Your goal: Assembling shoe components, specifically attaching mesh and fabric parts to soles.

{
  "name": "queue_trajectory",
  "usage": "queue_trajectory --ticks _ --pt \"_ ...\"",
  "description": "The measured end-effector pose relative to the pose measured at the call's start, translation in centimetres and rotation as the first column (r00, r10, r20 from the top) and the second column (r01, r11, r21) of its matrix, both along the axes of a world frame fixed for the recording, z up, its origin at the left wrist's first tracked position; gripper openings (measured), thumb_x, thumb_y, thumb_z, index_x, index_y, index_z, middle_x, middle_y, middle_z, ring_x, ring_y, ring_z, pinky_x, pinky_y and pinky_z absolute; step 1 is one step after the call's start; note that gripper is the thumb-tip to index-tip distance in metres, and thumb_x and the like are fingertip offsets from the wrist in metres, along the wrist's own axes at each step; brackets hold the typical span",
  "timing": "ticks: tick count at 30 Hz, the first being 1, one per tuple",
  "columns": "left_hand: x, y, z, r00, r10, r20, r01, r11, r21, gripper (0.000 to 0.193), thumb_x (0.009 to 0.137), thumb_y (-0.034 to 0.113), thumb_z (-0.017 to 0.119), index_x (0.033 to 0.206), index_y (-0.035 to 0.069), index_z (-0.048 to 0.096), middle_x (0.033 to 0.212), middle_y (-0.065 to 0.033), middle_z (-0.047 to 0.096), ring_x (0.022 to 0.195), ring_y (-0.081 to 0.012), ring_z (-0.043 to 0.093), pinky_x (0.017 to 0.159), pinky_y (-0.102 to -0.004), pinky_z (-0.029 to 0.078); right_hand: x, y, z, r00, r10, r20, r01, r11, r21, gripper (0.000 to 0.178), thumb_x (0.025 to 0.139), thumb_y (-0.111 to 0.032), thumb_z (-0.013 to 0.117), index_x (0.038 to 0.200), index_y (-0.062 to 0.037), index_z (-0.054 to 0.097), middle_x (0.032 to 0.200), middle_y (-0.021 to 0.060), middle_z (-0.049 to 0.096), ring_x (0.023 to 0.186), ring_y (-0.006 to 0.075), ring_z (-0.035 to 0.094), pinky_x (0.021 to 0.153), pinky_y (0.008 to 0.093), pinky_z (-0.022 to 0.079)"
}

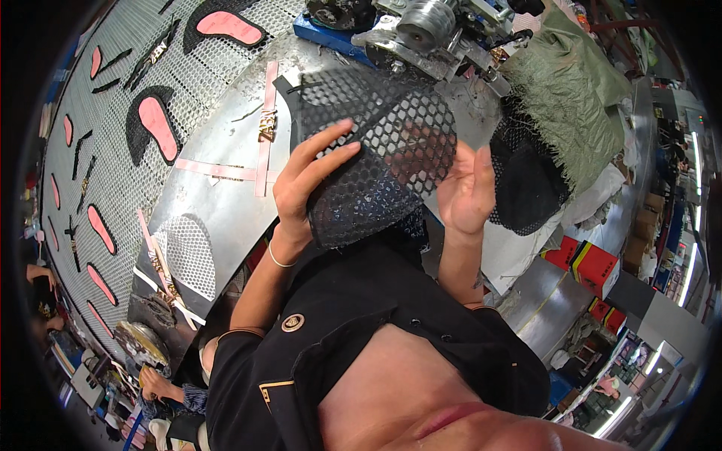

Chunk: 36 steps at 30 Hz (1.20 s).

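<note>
Observed black mesh piece (pixel 376 161) just below machine (pixel 425 30), clamped at its left side by left hand (pixel 304 177) with fingers across the front, and backed on its right by fingers of open right hand (pixel 468 192), with thumb raised and both hands apart from each other. Noted green woven sack (pixel 571 90) right of machine, contents hidden, with dark mesh pieces (pixel 526 177) just below. Logged red boxes (pixel 598 270) farther below right of machine, insides unseen, and pink strips (pixel 262 169) left of machine on desk (pixel 241 143).
</note>
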<state>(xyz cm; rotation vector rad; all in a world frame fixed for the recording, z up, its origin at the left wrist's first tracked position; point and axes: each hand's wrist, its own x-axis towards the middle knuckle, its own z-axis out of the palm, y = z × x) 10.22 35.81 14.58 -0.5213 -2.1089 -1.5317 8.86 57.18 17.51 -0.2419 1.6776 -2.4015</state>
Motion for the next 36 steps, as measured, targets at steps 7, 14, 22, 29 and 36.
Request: queue_trajectory --ticks 7,14,22,29,36 --pt "-1.5 0.8 0.7 0.899 -0.361 0.248 0.29 0.915 0.28 0.032 0.081 0.007 0.069 0.112 0.0 0.062 0.105 -0.0131 0.067 0.096 -0.0202 0.066 0.082 -0.0279 0.051 -0.4 1.4 -1.0 0.857 -0.321 -0.403 0.412 0.897 0.162 0.066 0.075 -0.007 0.069 0.134 0.0063 0.042 0.14 0.0201 0.043 0.133 0.0285 0.04 0.113 0.0449 0.023" --pt "-3.7 2.8 3.8 0.508 -0.618 0.6 0.235 0.769 0.594 0.03 0.097 0.026 0.056 0.092 -0.003 0.061 0.079 -0.0079 0.069 0.061 -0.0151 0.068 0.056 -0.0235 0.051 3.0 6.2 -2.6 0.954 -0.231 -0.19 0.266 0.946 0.185 0.035 0.078 -0.003 0.073 0.109 0.0062 0.062 0.105 0.0118 0.067 0.099 0.0206 0.063 0.094 0.0327 0.046" --pt "-6.4 6.2 2.7 0.325 -0.762 0.559 0.251 0.64 0.727 0.057 0.1 0.044 0.044 0.084 -0.007 0.063 0.075 -0.0132 0.068 0.053 -0.0201 0.067 0.047 -0.0251 0.051 4.8 7.3 -2.3 0.912 -0.41 -0.01 0.409 0.908 0.094 0.026 0.077 0.001 0.072 0.102 0.0057 0.065 0.095 0.0093 0.069 0.083 0.0141 0.063 0.08 0.0273 0.049" --pt "-7.0 5.6 1.9 0.343 -0.802 0.489 0.134 0.557 0.82 0.057 0.1 0.043 0.042 0.087 -0.008 0.064 0.077 -0.0162 0.068 0.052 -0.0238 0.067 0.044 -0.0262 0.05 4.4 6.2 -1.6 0.937 -0.348 -0.028 0.35 0.932 0.094 0.031 0.077 -0.002 0.073 0.106 0.0066 0.064 0.098 0.0103 0.069 0.085 0.0144 0.063 0.081 0.0278 0.048" --pt "-8.1 0.3 1.0 0.503 -0.671 0.545 0.084 0.666 0.741 0.057 0.1 0.045 0.043 0.087 -0.007 0.064 0.071 -0.0152 0.068 0.05 -0.0212 0.065 0.046 -0.0248 0.05 1.4 3.5 -2.4 0.946 -0.323 0.026 0.32 0.944 0.078 0.018 0.085 -0.004 0.069 0.1 0.0042 0.065 0.097 0.0056 0.068 0.089 0.0103 0.06 0.085 0.0246 0.045"
